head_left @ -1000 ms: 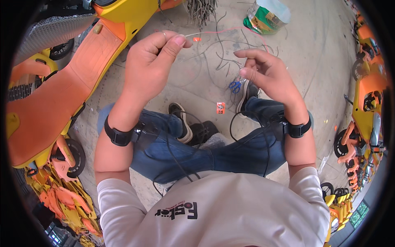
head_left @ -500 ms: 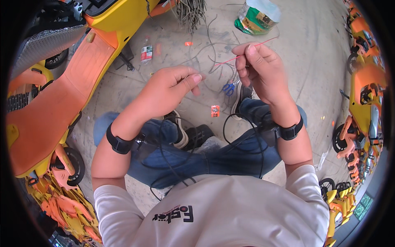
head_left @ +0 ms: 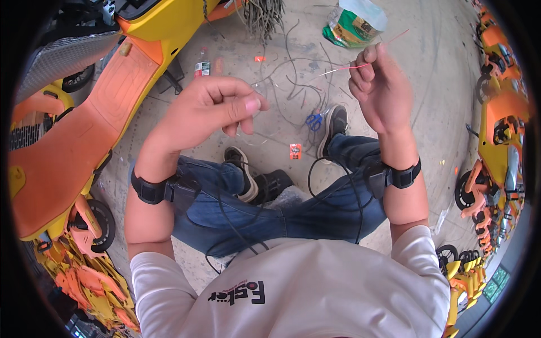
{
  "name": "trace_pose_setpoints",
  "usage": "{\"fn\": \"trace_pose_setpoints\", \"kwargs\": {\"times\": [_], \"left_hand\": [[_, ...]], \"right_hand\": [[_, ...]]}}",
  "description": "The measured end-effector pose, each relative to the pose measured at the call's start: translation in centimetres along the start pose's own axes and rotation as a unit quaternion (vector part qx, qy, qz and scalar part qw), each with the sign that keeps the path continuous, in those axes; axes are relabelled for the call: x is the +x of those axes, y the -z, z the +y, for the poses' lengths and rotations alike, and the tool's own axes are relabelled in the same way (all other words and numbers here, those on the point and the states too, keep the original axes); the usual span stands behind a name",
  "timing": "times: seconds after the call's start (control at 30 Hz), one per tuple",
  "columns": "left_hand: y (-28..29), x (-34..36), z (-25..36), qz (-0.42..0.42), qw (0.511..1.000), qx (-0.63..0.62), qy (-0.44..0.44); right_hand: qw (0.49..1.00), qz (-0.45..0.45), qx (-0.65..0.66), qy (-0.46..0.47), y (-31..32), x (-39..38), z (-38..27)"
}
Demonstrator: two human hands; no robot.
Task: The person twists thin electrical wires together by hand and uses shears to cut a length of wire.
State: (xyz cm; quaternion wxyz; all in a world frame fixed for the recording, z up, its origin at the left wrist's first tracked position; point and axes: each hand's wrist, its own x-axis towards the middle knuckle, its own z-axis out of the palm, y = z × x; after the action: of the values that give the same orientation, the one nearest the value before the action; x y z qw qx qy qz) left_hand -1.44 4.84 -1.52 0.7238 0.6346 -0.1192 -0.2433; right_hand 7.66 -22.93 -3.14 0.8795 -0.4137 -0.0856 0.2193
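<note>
My right hand is raised over the floor, its fingers pinching a thin red wire. One end of the wire sticks up beyond the fingertips; the other points left and turns pale near its tip. My left hand is held apart from it, thumb pressed to the bent fingers. A faint pale strand curves just below the left fingers, but whether they grip it is too fine to make out. Blue-handled scissors lie on the floor beside my shoe.
An orange and yellow scooter body stands at the left. Loose grey wires trail across the floor near a bottle and a green and white bag. A small orange packet lies between my feet. More scooters line the right.
My hands have moved apart, the left one leftward and the right one rightward and up with the red wire. The wire's left end now shows a pale length.
</note>
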Motion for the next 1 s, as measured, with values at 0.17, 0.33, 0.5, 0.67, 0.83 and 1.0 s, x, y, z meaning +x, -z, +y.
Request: {"fn": "trace_pose_setpoints", "kwargs": {"times": [0.17, 0.33, 0.5, 0.67, 0.83, 1.0], "left_hand": [[-2.6, 1.5, -1.3, 0.085, 0.995, 0.040, -0.016], [-3.8, 2.5, -1.3, 0.051, 0.976, 0.195, 0.084], [-3.5, 2.3, -1.0, 0.087, 0.961, 0.227, 0.135], [-2.6, 0.8, -1.7, 0.132, 0.910, 0.393, 0.006], [-0.4, 0.1, -1.5, 0.083, 0.906, 0.412, 0.047], [0.0, -0.1, -1.1, 0.046, 0.898, 0.405, 0.163]], "right_hand": [[0.993, -0.028, -0.112, -0.039, -0.8, -0.4, 0.4], [0.994, -0.046, -0.083, -0.060, -1.4, -0.7, 1.2], [0.997, -0.060, -0.005, -0.046, -0.5, -0.3, 0.3], [0.999, -0.052, -0.008, -0.012, -0.3, 0.1, -0.2], [0.996, -0.069, 0.050, 0.039, 1.4, 0.6, -1.8], [0.995, -0.065, 0.033, 0.062, 1.3, 0.6, -2.9]]}}
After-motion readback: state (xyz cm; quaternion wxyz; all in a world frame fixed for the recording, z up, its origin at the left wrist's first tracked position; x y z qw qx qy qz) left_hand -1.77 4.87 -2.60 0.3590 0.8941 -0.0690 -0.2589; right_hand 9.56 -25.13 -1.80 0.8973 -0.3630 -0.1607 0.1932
